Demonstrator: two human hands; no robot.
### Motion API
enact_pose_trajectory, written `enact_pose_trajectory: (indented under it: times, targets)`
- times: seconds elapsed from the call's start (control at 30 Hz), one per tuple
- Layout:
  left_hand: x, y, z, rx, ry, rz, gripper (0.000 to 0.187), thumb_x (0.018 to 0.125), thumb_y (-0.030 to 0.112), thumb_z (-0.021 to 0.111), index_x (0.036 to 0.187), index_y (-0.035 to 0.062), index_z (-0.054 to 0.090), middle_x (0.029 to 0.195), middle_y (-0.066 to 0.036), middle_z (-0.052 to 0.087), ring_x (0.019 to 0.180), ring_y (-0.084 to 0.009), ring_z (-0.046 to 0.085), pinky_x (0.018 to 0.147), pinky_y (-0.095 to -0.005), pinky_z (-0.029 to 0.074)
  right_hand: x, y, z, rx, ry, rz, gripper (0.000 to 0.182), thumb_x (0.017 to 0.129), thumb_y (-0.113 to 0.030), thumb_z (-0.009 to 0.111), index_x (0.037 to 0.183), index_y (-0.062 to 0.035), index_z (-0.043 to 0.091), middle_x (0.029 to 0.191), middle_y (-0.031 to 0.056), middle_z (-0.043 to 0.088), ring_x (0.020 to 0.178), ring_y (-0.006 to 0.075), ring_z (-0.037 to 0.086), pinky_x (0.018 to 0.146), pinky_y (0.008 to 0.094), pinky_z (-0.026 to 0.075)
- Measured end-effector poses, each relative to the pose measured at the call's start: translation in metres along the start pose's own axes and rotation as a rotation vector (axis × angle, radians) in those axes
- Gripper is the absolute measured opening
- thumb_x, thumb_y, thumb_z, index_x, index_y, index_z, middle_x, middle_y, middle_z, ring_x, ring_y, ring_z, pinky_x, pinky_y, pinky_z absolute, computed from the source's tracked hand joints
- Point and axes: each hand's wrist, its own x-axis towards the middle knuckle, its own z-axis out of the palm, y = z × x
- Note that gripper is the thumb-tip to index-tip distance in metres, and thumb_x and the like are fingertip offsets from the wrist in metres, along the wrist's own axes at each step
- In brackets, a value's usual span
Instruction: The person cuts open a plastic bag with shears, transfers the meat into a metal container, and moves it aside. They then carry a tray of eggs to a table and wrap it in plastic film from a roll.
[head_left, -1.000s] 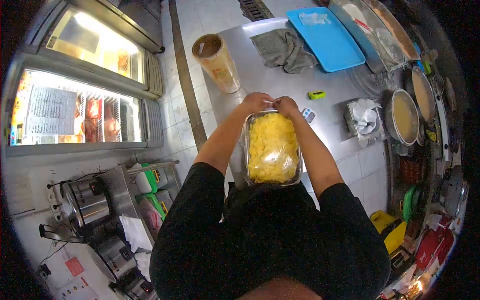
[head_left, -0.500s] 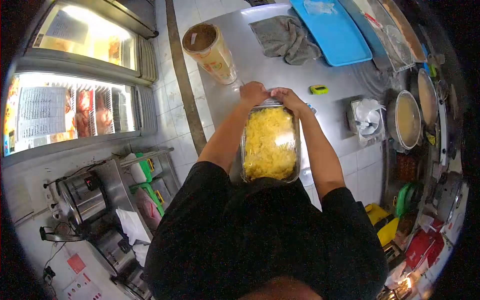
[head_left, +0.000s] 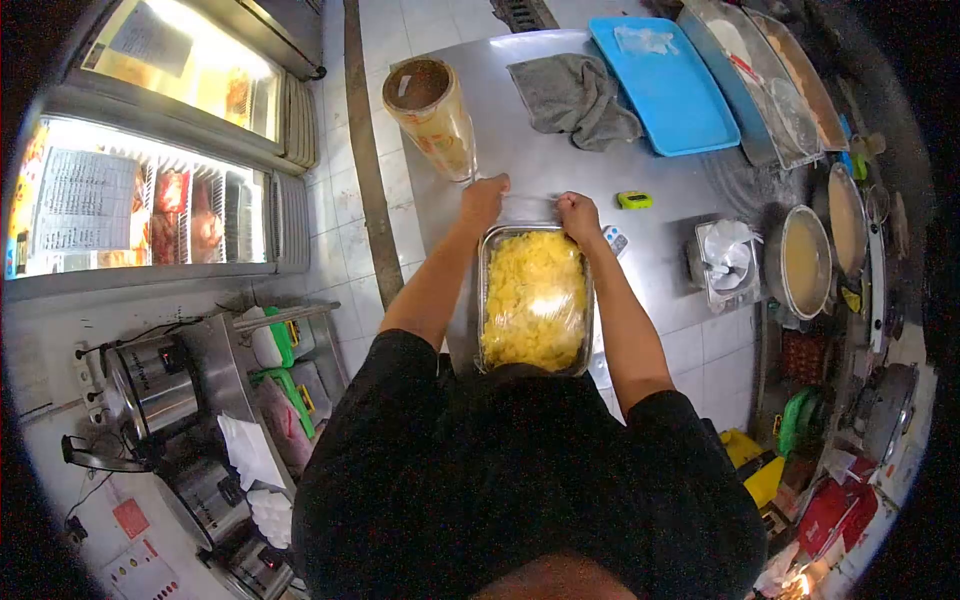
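A rectangular container (head_left: 484, 320) of yellow, shredded-looking food (head_left: 535, 295) sits in front of me under clear, shiny plastic wrap. Beyond its far rim, a strip of the plastic wrap (head_left: 530, 208) is pulled taut between my two hands. My left hand (head_left: 485, 200) grips the strip's left end, close to the foot of a large upright roll of plastic wrap (head_left: 440, 130). At the other end, my right hand (head_left: 578, 216) is closed on the film, with its forearm along the container's right side. My torso covers the container's near edge.
On the metal table (head_left: 640, 250) lie a grey cloth (head_left: 575, 100), a blue tray (head_left: 665, 85) and a small yellow-green device (head_left: 634, 200). A metal pan (head_left: 725, 262) and round pots (head_left: 803, 262) stand to the right. A lit fridge (head_left: 160, 200) is at left.
My hands have moved apart from a near-touching position at the container's far edge. The film between them is now stretched out beyond the rim.
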Motion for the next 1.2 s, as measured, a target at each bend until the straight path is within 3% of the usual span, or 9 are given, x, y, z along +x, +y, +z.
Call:
enact_pose_trajectory:
  times: [0.07,0.17,0.43,0.57,0.7,0.87,0.97,1.07,1.2]
  targets:
    - [0.002,-0.005,-0.005,0.209,-0.058,0.167,0.013,0.078,0.007,0.057,0.088,0.0143,0.060,0.082,-0.008,0.064,0.085,-0.0294,0.064,0.070,-0.0407,0.051,0.000,0.000,-0.005,-0.083,0.115,0.062,0.029,0.087,-0.027,0.051,0.082,-0.0030,0.065,0.076,0.0184,0.066,0.071,0.0354,0.063,0.068,0.0441,0.049]
    - [-0.005,-0.010,-0.010,0.208,-0.021,0.413,0.017,0.075,0.006,0.059,0.090,0.0145,0.060,0.082,-0.004,0.063,0.086,-0.0251,0.061,0.072,-0.0385,0.051,-0.008,0.002,-0.006,0.175,0.261,0.281,0.029,0.086,-0.025,0.050,0.078,-0.0014,0.064,0.065,0.0163,0.061,0.059,0.0287,0.060,0.059,0.0412,0.047]
    - [-0.005,-0.006,-0.013,0.034,-0.066,0.399,0.010,0.074,0.007,0.058,0.084,0.0099,0.058,0.078,-0.006,0.060,0.087,-0.0271,0.058,0.075,-0.0404,0.049,-0.018,-0.007,-0.008,0.803,0.629,0.491,0.020,0.086,-0.011,0.052,0.066,-0.0096,0.051,0.062,-0.0012,0.042,0.053,0.0119,0.038,0.047,0.0324,0.033]
    - [-0.011,-0.005,-0.028,0.058,-0.229,0.311,0.010,0.082,0.008,0.053,0.090,0.0090,0.058,0.089,-0.007,0.061,0.097,-0.0292,0.057,0.078,-0.0420,0.049,-0.009,0.016,-0.023,0.774,0.190,0.616,0.021,0.089,-0.011,0.048,0.070,-0.0053,0.055,0.065,0.0023,0.049,0.055,0.0158,0.048,0.050,0.0320,0.042]
    - [-0.025,-0.048,0.004,0.134,-0.117,0.398,0.027,0.089,0.014,0.049,0.114,0.0111,0.058,0.121,-0.007,0.057,0.117,-0.0278,0.051,0.091,-0.0416,0.046,-0.014,0.010,-0.023,-0.018,0.035,0.085,0.029,0.096,-0.018,0.045,0.079,-0.0022,0.063,0.079,0.0056,0.063,0.072,0.0147,0.055,0.066,0.0295,0.045]
    - [-0.077,-0.020,-0.057,0.311,0.081,0.637,0.040,0.086,0.018,0.057,0.126,0.0146,0.055,0.135,-0.007,0.052,0.130,-0.0261,0.045,0.103,-0.0421,0.040,-0.007,0.033,-0.015,0.272,-0.143,0.215,0.039,0.096,-0.040,0.052,0.094,-0.0042,0.067,0.083,0.0124,0.068,0.078,0.0215,0.063,0.075,0.0345,0.048]
    - [-0.110,0.009,-0.068,0.113,0.372,0.362,0.040,0.083,0.021,0.063,0.122,0.0147,0.059,0.131,-0.008,0.054,0.125,-0.0285,0.048,0.101,-0.0423,0.041,0.003,0.012,-0.020,-0.073,-0.268,0.254,0.042,0.097,-0.041,0.052,0.089,-0.0031,0.068,0.077,0.0053,0.066,0.073,0.0138,0.058,0.072,0.0303,0.046]
    - [-0.125,0.026,-0.069,-0.178,0.455,-0.214,0.036,0.082,0.029,0.067,0.114,0.0134,0.064,0.125,-0.009,0.058,0.116,-0.0302,0.053,0.096,-0.0438,0.044,0.011,0.021,-0.013,-0.159,-0.160,0.147,0.046,0.095,-0.045,0.053,0.086,-0.0026,0.069,0.074,0.0083,0.066,0.071,0.0159,0.058,0.071,0.0324,0.047]
    - [-0.115,0.066,-0.063,-0.217,0.226,-0.164,0.033,0.082,0.036,0.068,0.101,0.0097,0.067,0.109,-0.010,0.061,0.102,-0.0309,0.055,0.085,-0.0444,0.046,0.018,0.006,-0.020,-0.291,-0.178,0.114,0.052,0.095,-0.048,0.051,0.082,-0.0008,0.068,0.077,0.0152,0.067,0.072,0.0229,0.061,0.070,0.0361,0.048]
